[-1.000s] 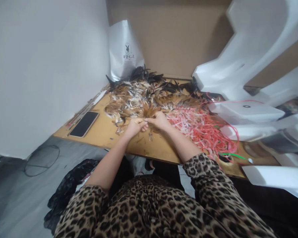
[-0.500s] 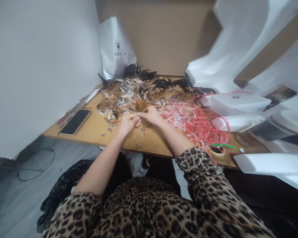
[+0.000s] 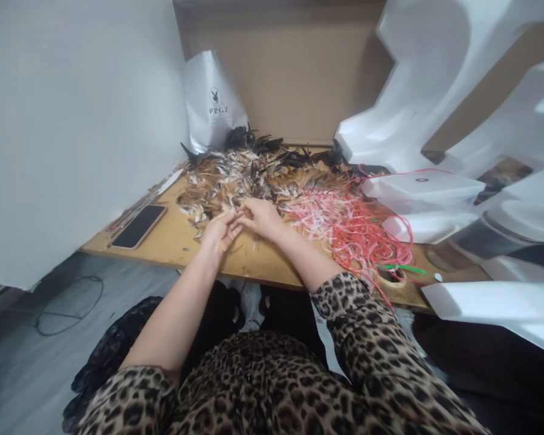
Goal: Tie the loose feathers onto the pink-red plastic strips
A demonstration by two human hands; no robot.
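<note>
My left hand (image 3: 220, 232) and my right hand (image 3: 262, 217) meet over the front edge of a pile of brown, white and black feathers (image 3: 254, 163). The fingertips of both hands are pressed close together. What they pinch is hidden or too small to make out against the feathers behind. The lower fingers of my left hand are loosely curled. Right of my hands lies a tangled heap of red and pale pink strips (image 3: 349, 226), touching the feather pile.
On the wooden table (image 3: 254, 266), a phone (image 3: 139, 226) lies at the left. A silver bag (image 3: 213, 103) stands behind the feathers. White boxes (image 3: 424, 187) and a green strip (image 3: 401, 267) are at the right. A pale panel (image 3: 81, 121) borders the left side.
Both hands have moved slightly left and their fingers have shifted. The bunch of brown feathers that stood up from between them no longer shows apart from the pile. The view has tilted a little.
</note>
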